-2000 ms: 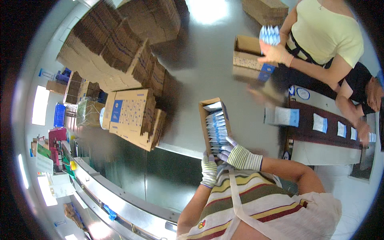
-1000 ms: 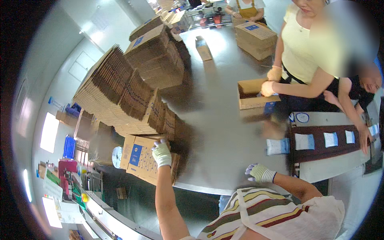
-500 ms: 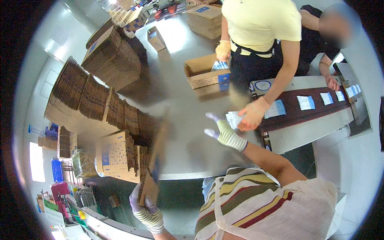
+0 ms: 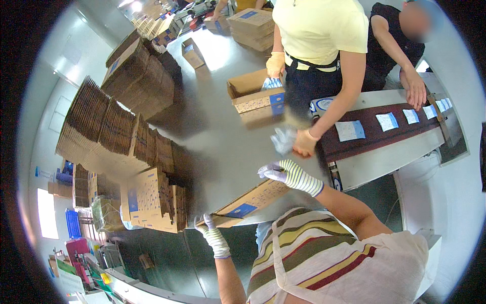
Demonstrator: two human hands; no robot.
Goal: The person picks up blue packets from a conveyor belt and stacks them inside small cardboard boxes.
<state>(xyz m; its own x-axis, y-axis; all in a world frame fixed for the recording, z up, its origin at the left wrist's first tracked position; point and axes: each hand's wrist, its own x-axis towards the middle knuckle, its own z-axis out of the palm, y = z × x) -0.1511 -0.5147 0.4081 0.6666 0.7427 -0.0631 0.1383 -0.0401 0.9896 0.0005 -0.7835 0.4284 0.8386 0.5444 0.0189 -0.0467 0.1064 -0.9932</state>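
A flattened cardboard carton (image 4: pixel 253 202) with a blue panel stands tilted along the table's near edge. My left hand (image 4: pixel 213 238), in a striped glove, pinches its left end between thumb and fingers. At the upper right end is my right hand (image 4: pixel 296 177), gloved the same way. Its fingers are drawn together against the carton's edge, and the palm partly hides that corner. Just beyond my right hand, a co-worker's gloved hand (image 4: pixel 305 143) holds blurred white-and-blue packets (image 4: pixel 283 140). The co-worker's other hand (image 4: pixel 276 64) rests at an open carton (image 4: pixel 248 103) holding similar packets.
Tall stacks of flattened cartons (image 4: pixel 109 129) line the table's left side, with a shorter stack (image 4: pixel 147 197) nearer me. On the right, a dark conveyor belt (image 4: pixel 372 139) carries packets; another person's hand (image 4: pixel 415 88) is over it. A small carton (image 4: pixel 193 54) stands farther back.
The carton in my left hand has swung from upright at the left to lying along the near edge. My right hand's spread fingers have closed in at its end. The co-worker's packets moved left.
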